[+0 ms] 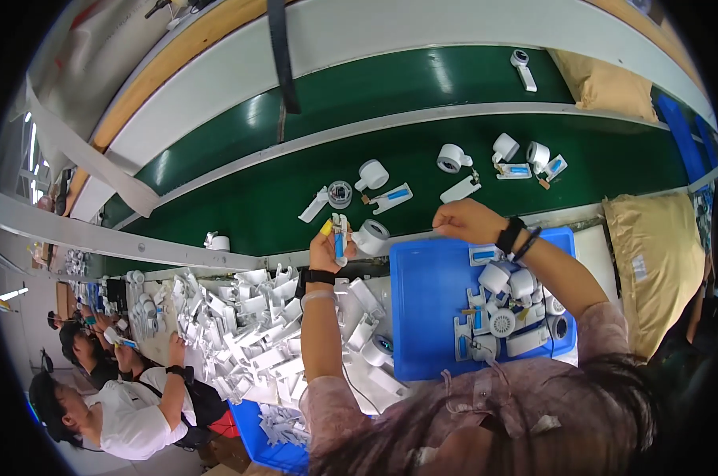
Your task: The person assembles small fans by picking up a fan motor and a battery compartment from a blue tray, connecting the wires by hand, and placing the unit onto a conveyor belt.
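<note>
My left hand [323, 255], with a yellow cover on one fingertip, is closed round the opened white handle of a handheld fan [340, 241]. A blue battery shows in that handle. Right beside it is a round white fan head [371, 236]; whether the two are joined I cannot tell. My right hand [468, 220] is over the near edge of the green conveyor belt, its fingers curled together, and what they hold, if anything, is hidden. Close to it lies an opened fan [454, 158] with its handle part detached. More opened fans [390, 198] with blue batteries lie along the belt.
A blue tray [422, 317] of fan parts stands before me on the right. Left of it spreads a heap of white handle shells [248, 329]. A brown sack [652, 270] stands at the right. Co-workers [129, 412] sit at the left. A dark strap [282, 59] hangs ahead.
</note>
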A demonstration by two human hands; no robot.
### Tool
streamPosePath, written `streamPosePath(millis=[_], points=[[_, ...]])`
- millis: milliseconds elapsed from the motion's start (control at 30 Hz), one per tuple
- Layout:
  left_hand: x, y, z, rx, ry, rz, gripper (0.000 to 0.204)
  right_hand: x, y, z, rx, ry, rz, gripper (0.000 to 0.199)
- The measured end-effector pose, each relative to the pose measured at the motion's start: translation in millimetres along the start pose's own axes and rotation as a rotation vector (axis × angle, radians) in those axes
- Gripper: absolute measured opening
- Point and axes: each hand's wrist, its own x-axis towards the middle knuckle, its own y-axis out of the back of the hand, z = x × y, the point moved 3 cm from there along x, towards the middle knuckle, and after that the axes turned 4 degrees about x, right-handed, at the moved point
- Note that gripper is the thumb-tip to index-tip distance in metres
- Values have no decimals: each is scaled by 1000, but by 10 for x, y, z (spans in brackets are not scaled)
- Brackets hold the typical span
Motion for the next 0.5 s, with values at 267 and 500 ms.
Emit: streamPosePath(millis=[267, 500], points=[[544, 682, 170, 189, -229, 266, 49, 907, -307, 406, -430, -10, 56, 33], [525, 454, 518, 1448, -931, 1267, 47, 1213, -501, 814, -753, 109, 323, 41]])
